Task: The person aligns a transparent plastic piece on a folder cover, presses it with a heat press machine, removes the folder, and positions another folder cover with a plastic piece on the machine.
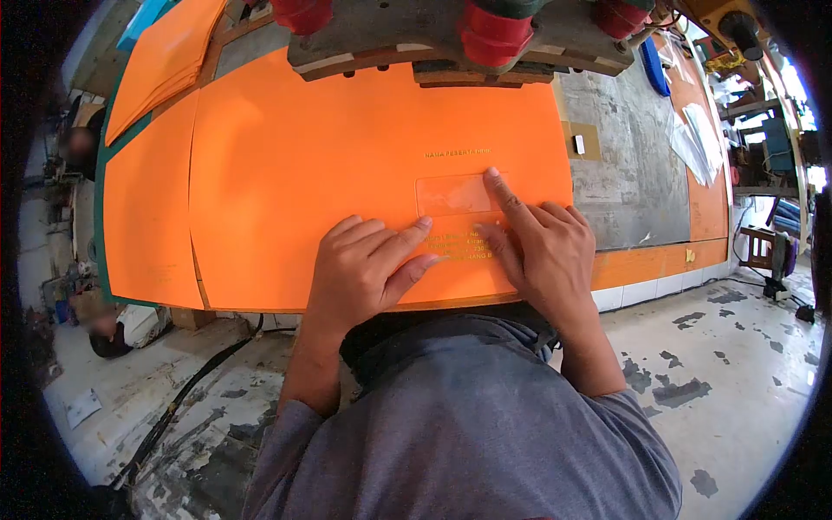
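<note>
A large orange sheet (303,173) lies flat in front of me, printed with small gold lettering (458,154). On its right part rests a clear plastic rectangle (452,195), below one line of print and above several more. My left hand (368,260) has its index fingertip at the rectangle's lower left corner, thumb apart on the sheet. With the index finger stretched out, my right hand (550,243) touches near the upper right corner. Its thumb lies over the lower print and its other fingers bend slightly. Neither hand grasps anything.
A machine with red cylindrical parts (494,36) overhangs the sheet's far edge. More orange sheets (165,65) are stacked at the left. Right of the sheet are a grey metal surface (624,156) and white papers (698,143). A person (143,325) is at the lower left.
</note>
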`<state>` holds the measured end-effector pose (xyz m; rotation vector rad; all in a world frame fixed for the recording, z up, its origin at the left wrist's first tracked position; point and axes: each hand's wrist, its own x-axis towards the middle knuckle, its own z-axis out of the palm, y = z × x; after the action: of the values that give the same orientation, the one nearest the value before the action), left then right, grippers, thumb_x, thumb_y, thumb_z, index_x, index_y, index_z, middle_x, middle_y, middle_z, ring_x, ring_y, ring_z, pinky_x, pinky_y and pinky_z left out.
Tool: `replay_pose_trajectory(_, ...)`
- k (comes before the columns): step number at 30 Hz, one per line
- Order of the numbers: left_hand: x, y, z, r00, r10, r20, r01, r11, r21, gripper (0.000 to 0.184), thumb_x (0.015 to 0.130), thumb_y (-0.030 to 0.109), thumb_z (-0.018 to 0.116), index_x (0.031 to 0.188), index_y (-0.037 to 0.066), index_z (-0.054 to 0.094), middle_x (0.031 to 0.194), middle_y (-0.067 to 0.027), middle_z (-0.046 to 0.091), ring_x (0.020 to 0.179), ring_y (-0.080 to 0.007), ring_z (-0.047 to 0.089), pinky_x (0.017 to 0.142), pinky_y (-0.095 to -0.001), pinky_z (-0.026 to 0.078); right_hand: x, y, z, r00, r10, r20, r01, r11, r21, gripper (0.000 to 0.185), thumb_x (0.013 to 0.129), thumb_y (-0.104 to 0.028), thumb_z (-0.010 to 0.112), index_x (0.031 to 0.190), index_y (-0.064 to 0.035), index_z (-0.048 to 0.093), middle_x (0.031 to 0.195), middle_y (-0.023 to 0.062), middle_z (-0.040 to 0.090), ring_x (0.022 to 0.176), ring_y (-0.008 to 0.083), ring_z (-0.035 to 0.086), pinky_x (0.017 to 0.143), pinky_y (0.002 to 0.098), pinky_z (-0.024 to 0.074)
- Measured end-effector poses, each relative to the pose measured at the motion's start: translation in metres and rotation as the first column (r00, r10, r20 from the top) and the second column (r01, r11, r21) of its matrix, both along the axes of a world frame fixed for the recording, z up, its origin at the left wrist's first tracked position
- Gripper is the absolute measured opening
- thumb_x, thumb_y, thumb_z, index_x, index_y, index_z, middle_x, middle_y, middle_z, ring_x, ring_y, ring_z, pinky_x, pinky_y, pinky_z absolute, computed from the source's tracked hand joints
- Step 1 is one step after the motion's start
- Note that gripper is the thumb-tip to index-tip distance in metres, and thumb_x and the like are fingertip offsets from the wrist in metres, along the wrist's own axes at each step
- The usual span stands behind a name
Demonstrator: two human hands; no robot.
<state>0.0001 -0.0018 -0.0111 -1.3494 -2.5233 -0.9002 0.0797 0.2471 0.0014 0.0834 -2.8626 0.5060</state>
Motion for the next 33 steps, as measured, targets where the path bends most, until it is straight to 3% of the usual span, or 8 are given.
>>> replay_pose_trajectory(9,0.001,-0.003,-0.001,0.998,0.013,0.055,-0.012,1.0,-0.012,0.04,0.094,0.033,0.08,0.12,0.003,0.079,0.082,-0.0065,0.074,0.065,-0.0239,0.058,0.063,-0.0393,0.044,0.007,0.0,-0.013,0.982,-0.159,-0.098,0.159,0.987,0.0,0.045,0.097,-0.023,0.076,0.14,-0.0129,0.073,0.072,0.0013,0.068,0.069,0.0207,0.063,0.067,0.037,0.0456)
replay_pose_trajectory(12,0.001,-0.001,-0.001,0.998,0.012,0.056,-0.011,1.0,-0.005,0.04,0.093,0.033,0.081,0.121,0.003,0.079,0.081,-0.0065,0.073,0.065,-0.0237,0.058,0.063,-0.0392,0.043,0.003,0.001,-0.006,0.994,-0.025,-0.107,0.024,1.0,-0.006,0.043,0.097,-0.023,0.076,0.139,-0.014,0.074,0.073,0.0007,0.069,0.071,0.0202,0.063,0.067,0.0372,0.0455)
replay_pose_trajectory(13,0.001,0.0,0.001,0.998,0.01,0.056,-0.01,1.0,-0.003,0.04,0.093,0.033,0.081,0.121,0.003,0.079,0.081,-0.0065,0.073,0.065,-0.0237,0.058,0.063,-0.0392,0.043,0.007,0.002,-0.007,0.998,0.015,-0.067,-0.011,0.998,0.066,0.044,0.094,-0.021,0.077,0.138,-0.0153,0.074,0.075,0.0007,0.069,0.071,0.0205,0.063,0.067,0.0379,0.0461)
replay_pose_trajectory(15,0.0,0.001,0.005,1.0,0.005,0.021,-0.005,1.0,-0.022,0.035,0.093,0.03,0.082,0.114,0.003,0.079,0.073,-0.003,0.068,0.066,-0.019,0.061,0.063,-0.036,0.044,0.008,0.001,-0.008,0.997,-0.016,-0.077,0.017,1.0,0.023,0.046,0.093,-0.019,0.077,0.138,-0.016,0.074,0.075,0.0012,0.069,0.071,0.021,0.062,0.068,0.0381,0.0462)
replay_pose_trajectory(22,0.001,-0.001,0.005,1.0,0.007,0.001,-0.007,1.0,-0.008,0.035,0.092,0.029,0.083,0.113,0.002,0.079,0.075,-0.0027,0.068,0.068,-0.0202,0.061,0.062,-0.0354,0.044,0.006,0.002,-0.015,0.988,-0.054,-0.146,0.044,0.997,-0.07,0.048,0.089,-0.015,0.077,0.137,-0.013,0.075,0.074,0.0033,0.068,0.069,0.0234,0.061,0.067,0.039,0.0473)
replay_pose_trajectory(26,-0.001,0.003,0.01,0.999,0.024,0.045,-0.025,1.0,0.017,0.03,0.091,0.027,0.083,0.111,0.005,0.078,0.09,-0.0056,0.064,0.082,-0.0232,0.061,0.072,-0.0392,0.048,0.01,0.004,0.002,0.995,0.031,-0.09,-0.036,0.998,-0.047,0.044,0.093,-0.011,0.074,0.137,-0.0108,0.074,0.075,0.004,0.067,0.071,0.0235,0.063,0.071,0.0386,0.0488)
replay_pose_trajectory(30,-0.001,0.006,0.016,0.984,0.05,0.171,-0.047,0.999,-0.025,0.024,0.092,0.025,0.081,0.108,0.007,0.077,0.106,-0.0061,0.061,0.096,-0.025,0.061,0.086,-0.0433,0.049,0.006,0.003,0.007,0.975,0.22,-0.033,-0.221,0.975,-0.021,0.049,0.094,-0.017,0.076,0.142,-0.0136,0.07,0.078,0.0024,0.067,0.07,0.0226,0.063,0.072,0.0394,0.0509)
replay_pose_trajectory(33,0.002,0.011,0.027,0.979,0.072,0.19,-0.056,0.994,-0.089,0.023,0.094,0.026,0.079,0.107,0.007,0.077,0.111,-0.0051,0.061,0.1,-0.0251,0.062,0.088,-0.0431,0.049,-0.008,-0.002,0.01,0.969,0.245,-0.022,-0.245,0.969,-0.019,0.046,0.094,-0.02,0.077,0.14,-0.0143,0.071,0.079,0.0032,0.068,0.073,0.0228,0.066,0.071,0.0396,0.0519)
